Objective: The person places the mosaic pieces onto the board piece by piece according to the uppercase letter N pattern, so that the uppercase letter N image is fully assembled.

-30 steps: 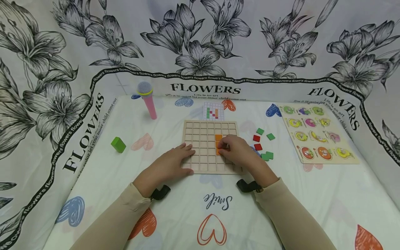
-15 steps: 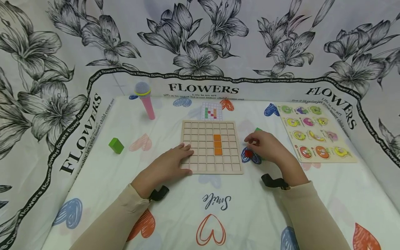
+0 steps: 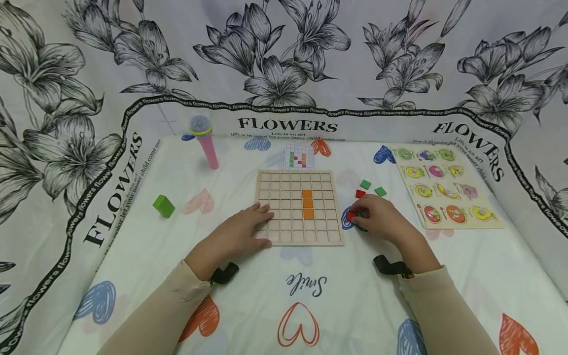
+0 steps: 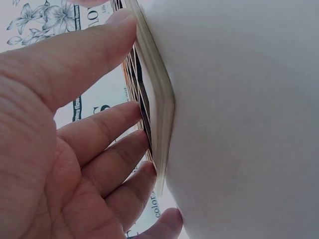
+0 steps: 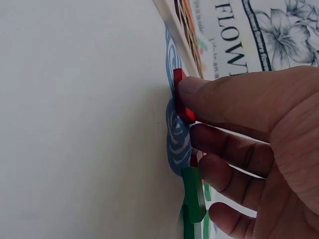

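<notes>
My left hand [image 3: 235, 228] rests on the left edge of the wooden grid board [image 3: 286, 224], fingers on its top and thumb at the near corner. Its fingertips meet the board's rim [image 4: 160, 99] in the left wrist view. Three orange square tiles [image 3: 307, 203] form a column in the grid. Right of the board, my right hand [image 3: 383, 217] pinches a red square tile [image 3: 350, 216], low over the cloth. In the right wrist view the thumb lies on that red tile [image 5: 182, 94], with the index fingertip below it. Green tiles [image 5: 193, 194] lie under the other fingers.
Beyond my right hand lie another red tile [image 3: 360, 194] and green tiles [image 3: 380, 192]. A pattern card [image 3: 299, 157] sits behind the board. A fruit puzzle board [image 3: 448, 187] is at right; a toy microphone [image 3: 207, 145] and green block [image 3: 163, 206] are at left.
My right hand has left the orange tiles on the board and moved right to the loose tiles, where it takes a red one. My left hand has stayed on the board.
</notes>
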Action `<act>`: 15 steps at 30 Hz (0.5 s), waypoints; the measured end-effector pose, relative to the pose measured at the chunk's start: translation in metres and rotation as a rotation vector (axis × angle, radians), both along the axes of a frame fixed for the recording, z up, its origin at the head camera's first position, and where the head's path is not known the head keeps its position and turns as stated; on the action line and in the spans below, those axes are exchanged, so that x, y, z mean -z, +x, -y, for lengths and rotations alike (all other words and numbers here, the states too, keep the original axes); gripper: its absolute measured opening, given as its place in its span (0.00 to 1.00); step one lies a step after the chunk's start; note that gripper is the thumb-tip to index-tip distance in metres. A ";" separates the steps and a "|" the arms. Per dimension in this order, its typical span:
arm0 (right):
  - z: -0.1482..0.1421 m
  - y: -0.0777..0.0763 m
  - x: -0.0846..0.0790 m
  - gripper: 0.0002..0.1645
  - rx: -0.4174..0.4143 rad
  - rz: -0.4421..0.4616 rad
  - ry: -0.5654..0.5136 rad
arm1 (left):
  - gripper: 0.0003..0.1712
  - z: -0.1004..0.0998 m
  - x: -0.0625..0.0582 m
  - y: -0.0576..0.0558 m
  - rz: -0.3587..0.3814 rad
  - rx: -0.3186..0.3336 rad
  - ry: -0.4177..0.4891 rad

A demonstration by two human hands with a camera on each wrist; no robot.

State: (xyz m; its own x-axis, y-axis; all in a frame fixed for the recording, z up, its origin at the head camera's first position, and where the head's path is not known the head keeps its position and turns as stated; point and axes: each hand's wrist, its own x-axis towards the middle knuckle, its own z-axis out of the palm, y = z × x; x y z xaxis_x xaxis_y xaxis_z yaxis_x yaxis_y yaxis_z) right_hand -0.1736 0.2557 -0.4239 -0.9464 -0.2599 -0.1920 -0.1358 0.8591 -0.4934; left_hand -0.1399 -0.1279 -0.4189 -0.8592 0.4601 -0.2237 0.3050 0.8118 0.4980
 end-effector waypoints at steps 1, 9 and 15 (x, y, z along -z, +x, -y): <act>0.000 0.000 0.000 0.16 0.002 -0.001 0.001 | 0.45 0.000 0.000 0.000 0.000 0.000 0.000; 0.002 0.001 -0.001 0.10 0.043 0.030 -0.048 | 0.45 0.000 0.001 0.000 -0.007 0.001 -0.002; 0.002 0.002 -0.001 0.08 0.048 0.007 -0.094 | 0.45 0.000 0.001 0.000 -0.007 0.002 -0.002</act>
State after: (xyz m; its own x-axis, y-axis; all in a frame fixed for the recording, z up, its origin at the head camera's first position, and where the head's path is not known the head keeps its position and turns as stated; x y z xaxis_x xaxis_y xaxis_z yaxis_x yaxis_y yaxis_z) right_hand -0.1715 0.2541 -0.4225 -0.9570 -0.2312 -0.1754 -0.0919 0.8146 -0.5727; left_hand -0.1402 -0.1284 -0.4197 -0.8597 0.4616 -0.2186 0.3101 0.8119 0.4946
